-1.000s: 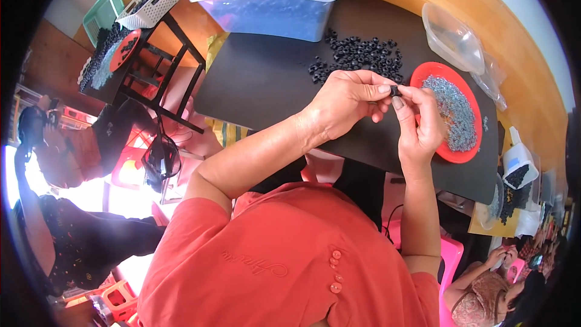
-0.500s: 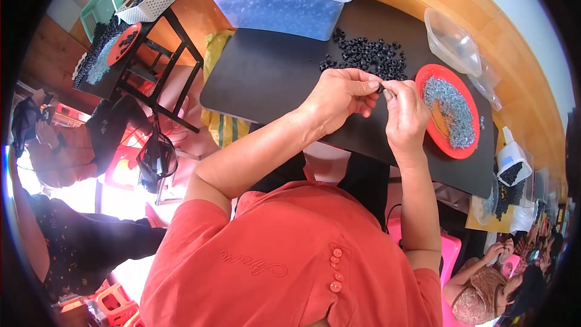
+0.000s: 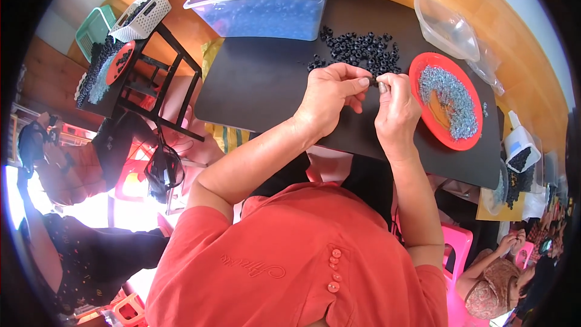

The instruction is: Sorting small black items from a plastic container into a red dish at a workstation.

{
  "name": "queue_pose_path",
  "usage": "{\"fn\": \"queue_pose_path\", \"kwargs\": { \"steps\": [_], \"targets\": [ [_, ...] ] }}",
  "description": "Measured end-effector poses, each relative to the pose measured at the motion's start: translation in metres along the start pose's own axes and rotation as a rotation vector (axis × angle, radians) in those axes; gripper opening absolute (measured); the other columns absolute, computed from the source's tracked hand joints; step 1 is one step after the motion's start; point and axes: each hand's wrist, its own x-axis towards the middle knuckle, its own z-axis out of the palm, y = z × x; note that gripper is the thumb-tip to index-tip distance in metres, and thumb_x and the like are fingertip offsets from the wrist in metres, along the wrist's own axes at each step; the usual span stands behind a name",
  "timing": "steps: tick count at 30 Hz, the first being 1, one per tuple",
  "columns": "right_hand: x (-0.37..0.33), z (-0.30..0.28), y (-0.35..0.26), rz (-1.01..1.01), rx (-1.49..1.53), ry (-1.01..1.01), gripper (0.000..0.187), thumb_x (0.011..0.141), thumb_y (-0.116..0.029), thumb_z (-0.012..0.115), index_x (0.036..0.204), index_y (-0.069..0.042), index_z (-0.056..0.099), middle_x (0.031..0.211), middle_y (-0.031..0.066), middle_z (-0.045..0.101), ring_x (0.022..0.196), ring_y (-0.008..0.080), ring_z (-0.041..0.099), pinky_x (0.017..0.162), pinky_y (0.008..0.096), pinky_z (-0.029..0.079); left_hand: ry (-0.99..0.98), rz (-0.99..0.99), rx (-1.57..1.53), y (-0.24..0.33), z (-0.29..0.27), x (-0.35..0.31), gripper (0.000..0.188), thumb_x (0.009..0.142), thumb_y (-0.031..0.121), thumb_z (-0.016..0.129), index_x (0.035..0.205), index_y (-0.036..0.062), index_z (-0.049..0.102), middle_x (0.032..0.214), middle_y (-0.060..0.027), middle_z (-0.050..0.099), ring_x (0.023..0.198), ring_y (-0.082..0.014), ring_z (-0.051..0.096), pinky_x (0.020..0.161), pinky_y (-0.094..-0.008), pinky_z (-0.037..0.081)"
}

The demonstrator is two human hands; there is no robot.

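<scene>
Both my hands meet over the dark table (image 3: pixel 254 75), near its front edge. My left hand (image 3: pixel 327 98) pinches a small black ring-shaped part (image 3: pixel 373 81) between thumb and forefinger. Against that part, the thumb and fingertips of my right hand (image 3: pixel 396 112) are pressed together; whatever lies between them is too small to make out. Just beyond my hands is a loose heap of black ring-shaped parts (image 3: pixel 363 48). To the right of my right hand, a red plate (image 3: pixel 465 145) holds many small clear bluish pieces (image 3: pixel 465 109), with a bare patch at its left.
A clear plastic tub (image 3: pixel 260 21) full of black parts stands at the far left of the table. An empty clear container (image 3: pixel 445 27) lies at the far right. On the left are a black stool (image 3: pixel 175 79) with baskets and another person (image 3: pixel 72 169); someone else (image 3: pixel 490 284) sits lower right.
The view has shifted slightly, so the table and tub sit a little differently in the picture. My hands stay together at the black ring-shaped part, with my right fingers slightly turned.
</scene>
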Motion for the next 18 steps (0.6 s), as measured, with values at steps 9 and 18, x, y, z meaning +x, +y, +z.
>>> {"fn": "queue_pose_path", "kwargs": {
  "steps": [9,18],
  "targets": [
    [-0.005,-0.002,0.005,0.173,0.275,-0.069,0.011,0.091,0.005,0.055,0.100,0.001,0.060,0.080,0.0080,0.059,0.065,0.0162,0.056,0.059,0.0281,0.046,-0.018,0.447,0.669,-0.002,-0.001,0.004,0.014,0.088,0.001,0.066,0.101,0.0004,0.068,0.086,-0.0040,0.063,0.074,-0.0104,0.060,0.061,-0.0243,0.050],
    [-0.006,-0.005,0.009,0.328,0.374,-0.065,0.005,0.095,-0.002,0.056,0.096,0.002,0.059,0.074,0.0048,0.059,0.061,0.0125,0.055,0.057,0.0256,0.045,-0.116,1.086,1.089,0.004,0.006,0.013,0.024,0.074,-0.007,0.069,0.096,0.0019,0.065,0.089,-0.0125,0.059,0.083,-0.0310,0.059,0.070,-0.0376,0.050]
  ]
}}
